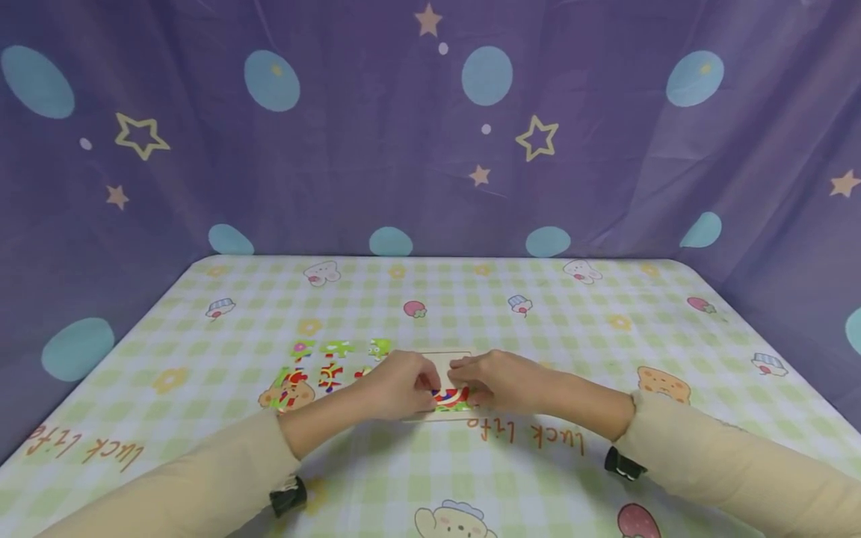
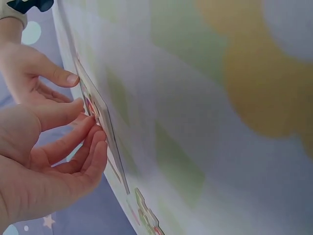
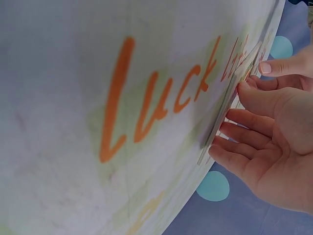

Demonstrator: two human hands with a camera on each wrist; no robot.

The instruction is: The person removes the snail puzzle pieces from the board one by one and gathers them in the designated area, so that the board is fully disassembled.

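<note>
A shallow pale puzzle board (image 1: 437,365) lies on the table, with colourful red, blue and green jigsaw pieces (image 1: 451,398) along its near side. At the board's left, my left hand (image 1: 398,385) has its fingers curled, and thumb and fingertips appear to pinch a jigsaw piece (image 2: 89,106) low over the board; the fingers hide most of it. My right hand (image 1: 511,381) comes in from the other side. Its thumb (image 3: 249,98) touches the near pieces, while its fairly straight fingers (image 3: 247,128) rest at the board's edge.
Several loose jigsaw pieces lie left of the board, among them a green one with eyes (image 1: 379,347), a red one (image 1: 330,376) and a red-green group (image 1: 291,379). A green checked tablecloth (image 1: 538,471) covers the table; a purple curtain (image 1: 377,149) hangs behind.
</note>
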